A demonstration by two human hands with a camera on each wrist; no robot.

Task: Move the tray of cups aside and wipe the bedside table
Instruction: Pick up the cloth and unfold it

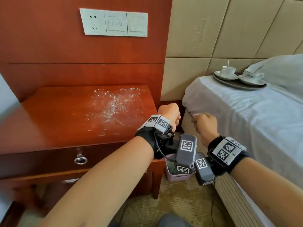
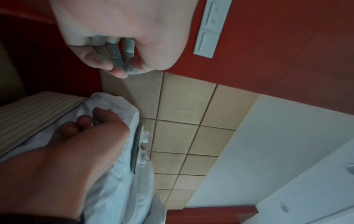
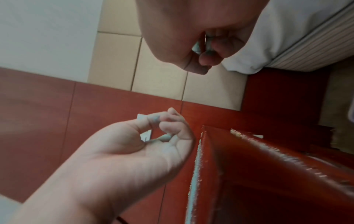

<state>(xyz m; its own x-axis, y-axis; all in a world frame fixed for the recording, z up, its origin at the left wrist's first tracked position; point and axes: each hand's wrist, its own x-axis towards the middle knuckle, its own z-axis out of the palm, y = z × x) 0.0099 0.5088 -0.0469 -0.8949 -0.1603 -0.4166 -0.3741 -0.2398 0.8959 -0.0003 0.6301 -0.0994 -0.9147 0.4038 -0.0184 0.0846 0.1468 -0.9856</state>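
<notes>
The grey tray (image 1: 255,87) with two white cups (image 1: 227,70) on saucers sits on the bed by the pillow; its edge (image 2: 137,151) shows in the left wrist view. The red wooden bedside table (image 1: 57,115) bears a white, dusty smear (image 1: 109,107) on its top. My left hand (image 1: 170,113) (image 2: 107,60) hovers at the table's right edge, fingers curled, holding nothing. My right hand (image 1: 203,123) (image 3: 208,51) is a fist just beside it, over the gap by the bed's corner, with nothing in it that I can make out. Each hand also appears in the other's wrist view.
The bed (image 1: 246,112) with its white sheet stands right of the table, a narrow gap between them. A pink basket (image 1: 173,177) sits on the floor in that gap, under my wrists. The table's drawer has a ring handle (image 1: 80,159). A socket panel (image 1: 114,22) is on the wall.
</notes>
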